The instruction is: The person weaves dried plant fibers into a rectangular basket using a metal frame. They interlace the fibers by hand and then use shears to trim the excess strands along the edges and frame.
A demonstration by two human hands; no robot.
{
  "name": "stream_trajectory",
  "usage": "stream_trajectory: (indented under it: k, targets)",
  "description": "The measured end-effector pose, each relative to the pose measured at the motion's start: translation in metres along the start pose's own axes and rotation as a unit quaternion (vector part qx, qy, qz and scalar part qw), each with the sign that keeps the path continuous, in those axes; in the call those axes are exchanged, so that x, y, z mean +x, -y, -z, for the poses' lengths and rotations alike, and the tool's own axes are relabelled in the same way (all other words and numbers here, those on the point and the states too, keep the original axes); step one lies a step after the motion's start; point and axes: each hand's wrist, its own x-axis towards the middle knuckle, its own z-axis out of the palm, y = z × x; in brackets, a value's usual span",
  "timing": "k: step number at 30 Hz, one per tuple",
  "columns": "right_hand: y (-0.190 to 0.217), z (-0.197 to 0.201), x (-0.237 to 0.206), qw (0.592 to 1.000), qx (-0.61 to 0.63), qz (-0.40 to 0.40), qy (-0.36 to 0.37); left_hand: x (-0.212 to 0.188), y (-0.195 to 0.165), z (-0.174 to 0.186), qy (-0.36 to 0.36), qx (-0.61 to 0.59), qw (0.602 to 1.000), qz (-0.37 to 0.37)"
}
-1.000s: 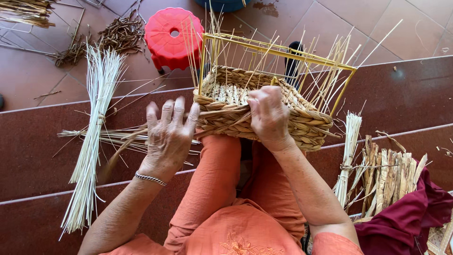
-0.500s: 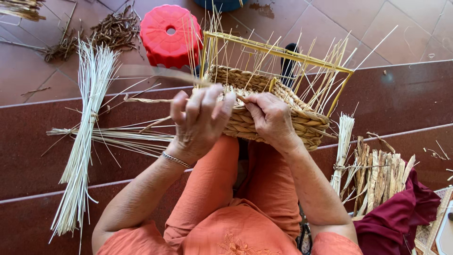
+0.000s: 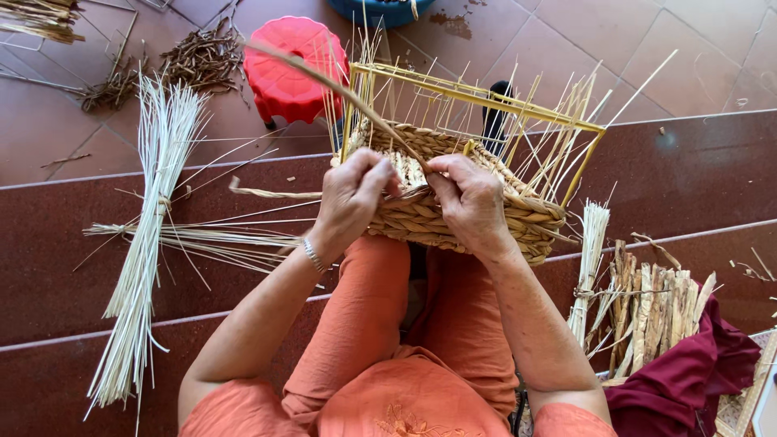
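Observation:
A half-woven straw basket (image 3: 518,212) rests on my knees, built around a yellow wire frame (image 3: 477,97) with thin pale stakes sticking up. My left hand (image 3: 350,194) is closed on a long twisted straw strand (image 3: 324,81) that runs up and left from the basket's near wall. My right hand (image 3: 469,198) presses on the woven near edge, fingertips pinching the same strand where it enters the weave. The two hands almost touch.
A bundle of pale reeds (image 3: 146,235) lies on the dark red step at left, with loose stalks crossing it. A red plastic stool (image 3: 291,61) stands behind the basket. Chopped dry stalks (image 3: 655,303) and a maroon cloth (image 3: 688,380) lie at right.
My left hand, open beside the basket a second ago, has risen and closed on the strand at the basket's edge. The strand now points up and left. The right hand stayed on the rim.

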Motion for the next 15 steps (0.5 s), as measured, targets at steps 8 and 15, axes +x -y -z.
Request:
stream_trajectory:
  k: [8, 15]
  targets:
    - [0.008, -0.008, 0.010, 0.980, -0.171, 0.007, 0.099, -0.013, -0.015, 0.025, -0.045, 0.354, 0.858, -0.371]
    - [-0.009, -0.003, -0.010, 0.997, -0.043, 0.049, 0.033, 0.005, 0.005, 0.050, -0.084, 0.396, 0.873, -0.272]
